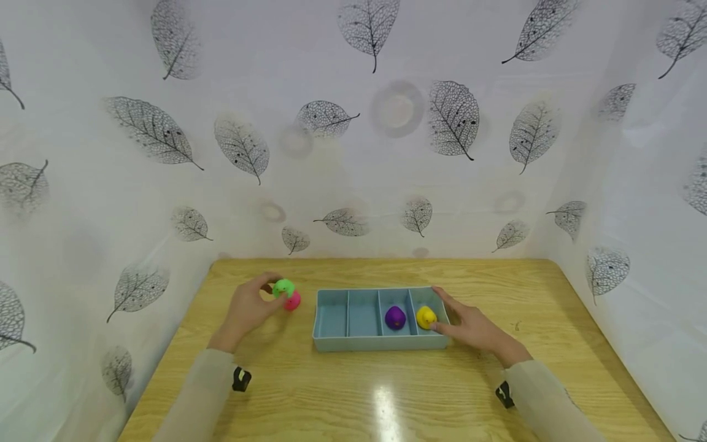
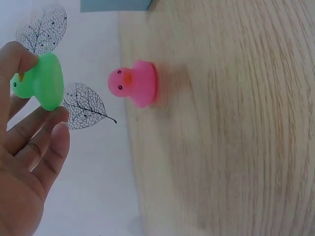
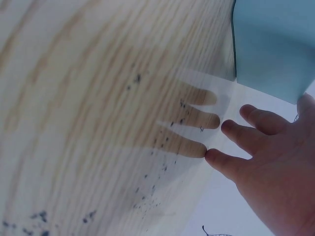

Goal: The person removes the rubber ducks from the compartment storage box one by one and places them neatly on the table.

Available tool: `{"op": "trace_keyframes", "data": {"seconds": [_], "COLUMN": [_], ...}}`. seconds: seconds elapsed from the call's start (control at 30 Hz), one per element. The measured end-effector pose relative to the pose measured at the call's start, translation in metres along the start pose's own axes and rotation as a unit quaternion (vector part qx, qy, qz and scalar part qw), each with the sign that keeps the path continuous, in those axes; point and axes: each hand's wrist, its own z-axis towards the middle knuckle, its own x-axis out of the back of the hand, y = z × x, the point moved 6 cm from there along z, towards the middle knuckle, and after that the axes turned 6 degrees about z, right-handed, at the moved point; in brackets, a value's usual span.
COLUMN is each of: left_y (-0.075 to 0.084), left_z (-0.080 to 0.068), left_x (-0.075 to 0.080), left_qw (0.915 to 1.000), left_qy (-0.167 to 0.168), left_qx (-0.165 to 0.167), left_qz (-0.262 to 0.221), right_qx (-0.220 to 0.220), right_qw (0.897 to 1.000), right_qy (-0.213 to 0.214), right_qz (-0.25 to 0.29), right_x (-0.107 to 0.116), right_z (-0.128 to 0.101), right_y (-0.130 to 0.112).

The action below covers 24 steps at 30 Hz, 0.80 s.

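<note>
Backdrop: pale sheeting (image 1: 353, 166) printed with dark skeleton leaves, standing at the far side, left and right.

Surface: wood-grain table (image 1: 331, 393), glossy, with a bright reflection at the near middle.

Sleeves: light, one from near left (image 1: 201, 390), one from near right (image 1: 547, 393).

Tray: blue-grey tray (image 1: 381, 344), on the table right of centre, long side left to right, three dividers making four compartments.

Right hand (image 1: 476, 328): at the tray's right end, index finger at the far right corner, thumb over the near part of the right wall. Fingers extended and spread, thumb and index well apart. Whether the thumb touches the duck beside it, cannot tell.

Left hand (image 1: 251, 307): left of the tray, thumb and fingers clamped on the green duck (image 1: 283, 287).

Ducks, similar size:
- Green: held in the air, clear of the table, left of the tray; head side towards the palm in the left wrist view.
- Pink duck (image 2: 138, 83): upright on the table, between left hand and tray, apart from the green one.
- Purple duck (image 1: 395, 318): in the third compartment from left.
- Yellow duck (image 1: 426, 317): in the rightmost compartment, just beside the right thumb.

Black devices: one at the left wrist (image 1: 241, 379), one at the right (image 1: 504, 394).

Dark specks (image 3: 137, 78): scattered on the table near the right hand.
</note>
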Motion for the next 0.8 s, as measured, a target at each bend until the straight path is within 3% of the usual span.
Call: {"op": "trace_keyframes", "data": {"seconds": [0.17, 0.37, 0.8], "left_y": [-0.009, -0.022, -0.041], "left_z": [-0.003, -0.007, -0.011], "left_x": [0.003, 0.003, -0.001], "left_qw": [0.9998, 0.9998, 0.9984], "left_qy": [0.017, 0.015, -0.021], "left_qx": [-0.006, 0.005, 0.045], "left_qz": [0.012, 0.013, 0.029], "right_qx": [0.001, 0.001, 0.005], "right_qw": [1.000, 1.000, 1.000], "right_qy": [-0.001, 0.000, 0.004], "right_qz": [0.002, 0.006, 0.002], "right_x": [0.000, 0.000, -0.001], "right_z": [0.000, 0.000, 0.001], "right_y": [-0.001, 0.000, 0.001]}}
